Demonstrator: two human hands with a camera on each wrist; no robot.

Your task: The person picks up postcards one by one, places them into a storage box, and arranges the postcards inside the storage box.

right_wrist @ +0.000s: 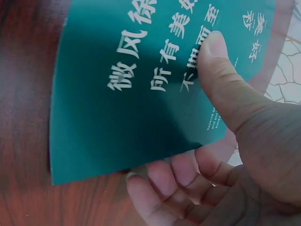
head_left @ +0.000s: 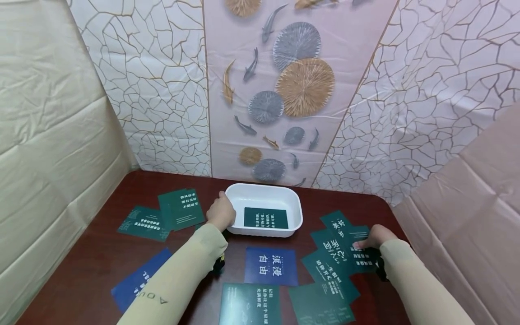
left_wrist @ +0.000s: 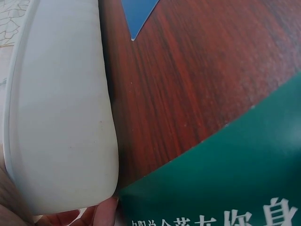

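My left hand point(head_left: 221, 212) grips the left end of a white plastic tray point(head_left: 264, 231); in the left wrist view, fingertips point(left_wrist: 106, 213) show below the tray's corner. Inside the tray lies a dark green card point(head_left: 266, 218) with white writing. Over on the right, my right hand point(head_left: 378, 237) pinches a green card point(right_wrist: 94, 132) printed with white characters. The thumb point(right_wrist: 217, 63) presses its face, while the other fingers curl under its edge. This card overlaps several green cards point(head_left: 332, 246) fanned out on the table.
Left of the tray lie two overlapping green cards point(head_left: 180, 210). A blue card point(head_left: 271, 266) and a large green card point(head_left: 249, 302) lie in front of the tray. Another blue card point(head_left: 140, 277) is partly behind my left sleeve. A patterned curtain hangs behind the dark red wooden table point(head_left: 93, 266).
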